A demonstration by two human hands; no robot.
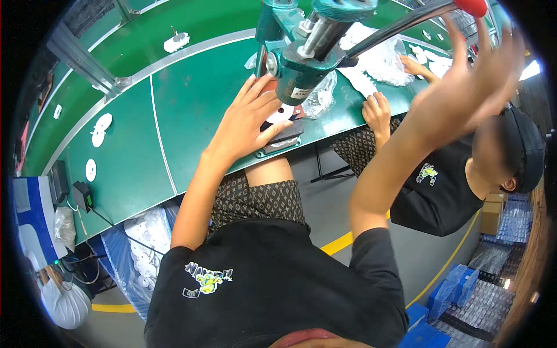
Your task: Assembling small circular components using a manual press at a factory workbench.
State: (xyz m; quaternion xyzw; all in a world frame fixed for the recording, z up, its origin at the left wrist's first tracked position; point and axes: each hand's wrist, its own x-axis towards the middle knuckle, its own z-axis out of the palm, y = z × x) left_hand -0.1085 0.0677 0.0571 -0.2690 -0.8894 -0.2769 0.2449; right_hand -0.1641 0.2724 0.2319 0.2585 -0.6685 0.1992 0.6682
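A green hand lever press point(307, 61) stands on the table in front of me. My left hand point(249, 119) lies at its base, fingers stretched out and thumb apart, beside a round white plastic part point(283, 113) under the press head. The fingertips touch the fixture; part of the white piece is hidden by the hand and the press. My right hand point(473, 84) is raised at the right, blurred, with its fingers spread near the red knob point(471, 6) of the metal lever point(400, 28). I see nothing in it.
Loose white discs point(91, 170) lie on the green table point(127, 151) at left. Clear plastic bags point(380, 61) and white parts lie right of the press. A co-worker point(441, 174) sits close on my right, hands at the table. A lined bin of white parts point(148, 243) stands below left.
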